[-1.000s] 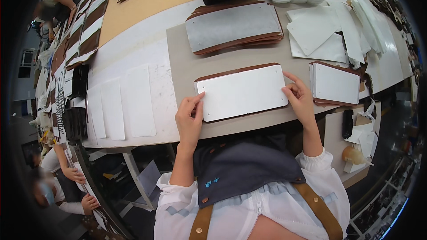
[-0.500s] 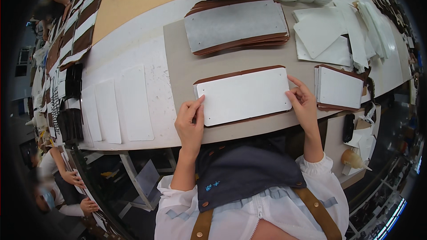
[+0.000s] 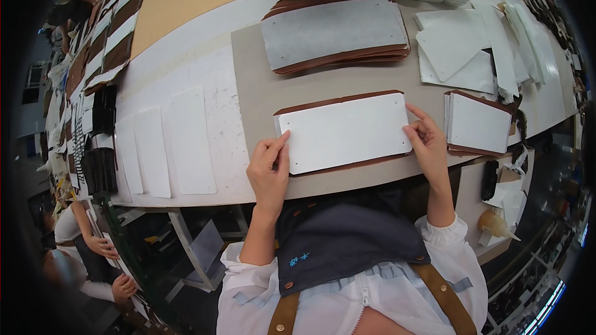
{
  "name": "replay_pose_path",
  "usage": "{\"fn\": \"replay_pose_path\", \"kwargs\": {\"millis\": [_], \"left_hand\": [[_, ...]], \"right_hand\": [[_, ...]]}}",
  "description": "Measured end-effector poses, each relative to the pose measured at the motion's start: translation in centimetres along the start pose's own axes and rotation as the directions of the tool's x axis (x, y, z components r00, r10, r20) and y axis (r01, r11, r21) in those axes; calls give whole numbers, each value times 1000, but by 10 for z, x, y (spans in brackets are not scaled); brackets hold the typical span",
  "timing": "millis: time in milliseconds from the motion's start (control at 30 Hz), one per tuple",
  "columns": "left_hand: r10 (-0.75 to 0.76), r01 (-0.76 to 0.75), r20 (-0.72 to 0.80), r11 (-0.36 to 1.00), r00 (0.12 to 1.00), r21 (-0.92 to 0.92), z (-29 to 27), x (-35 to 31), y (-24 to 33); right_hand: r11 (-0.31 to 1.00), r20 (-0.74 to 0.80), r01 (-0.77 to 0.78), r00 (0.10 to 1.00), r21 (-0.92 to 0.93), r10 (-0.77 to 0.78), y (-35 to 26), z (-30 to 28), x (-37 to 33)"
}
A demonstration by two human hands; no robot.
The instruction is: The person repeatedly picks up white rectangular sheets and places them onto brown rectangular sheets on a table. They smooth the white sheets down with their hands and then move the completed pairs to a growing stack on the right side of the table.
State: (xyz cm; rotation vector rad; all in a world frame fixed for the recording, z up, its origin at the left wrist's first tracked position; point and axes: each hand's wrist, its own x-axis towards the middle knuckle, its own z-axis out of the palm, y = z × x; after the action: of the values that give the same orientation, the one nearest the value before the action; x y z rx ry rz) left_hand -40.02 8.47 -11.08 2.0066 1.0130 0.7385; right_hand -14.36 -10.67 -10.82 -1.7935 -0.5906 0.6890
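Note:
A white rectangular panel [image 3: 346, 131] with small holes near its corners lies on a brown leather-like piece [image 3: 338, 101], which shows along the far and near edges. At the panel's left end, my left hand [image 3: 268, 164] is closed, its thumb and forefinger pinching the edge. My right hand [image 3: 428, 142] grips the right edge with its thumb, while the forefinger stretches along the corner. What lies beneath the panel is mostly hidden.
Beyond the panel sits a stack of brown pieces topped by a grey-white panel [image 3: 332, 32]. To the right are a smaller stack [image 3: 479, 123] and loose white sheets [image 3: 456, 43]. Thin white panels [image 3: 191, 142] lie left. A glue bottle [image 3: 496, 224] rests lower right. Another person's hands [image 3: 102, 247] appear lower left.
The white panel has shifted slightly away from me over the brown piece, so more brown shows along the near edge. Both hands keep their grip. The whole view has moved a little.

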Motion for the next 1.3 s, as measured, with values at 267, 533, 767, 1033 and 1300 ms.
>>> {"fn": "replay_pose_path", "kwargs": {"millis": [267, 533, 767, 1033, 1300], "left_hand": [[8, -8, -3, 1000, 1000, 10, 0, -1, -3], [10, -10, -17, 1000, 1000, 3, 0, -1, -2], [-32, 32, -21, 999, 999, 5, 1, -2, 2], [-60, 60, -8, 998, 998, 27, 1, 0, 4], [-58, 59, -18, 997, 998, 43, 2, 0, 2]], "right_hand": [[999, 8, -2, 1000, -42, 2, -3, -1, 0], [998, -3, -40, 999, -44, 40, -4, 0, -1], [999, -6, -17, 1000, -34, 17, -4, 0, -1], [999, -23, -12, 1000, -53, 11, -6, 2, -2], [997, -19, -14, 1000, -69, 13, -2, 0, -2]]}}
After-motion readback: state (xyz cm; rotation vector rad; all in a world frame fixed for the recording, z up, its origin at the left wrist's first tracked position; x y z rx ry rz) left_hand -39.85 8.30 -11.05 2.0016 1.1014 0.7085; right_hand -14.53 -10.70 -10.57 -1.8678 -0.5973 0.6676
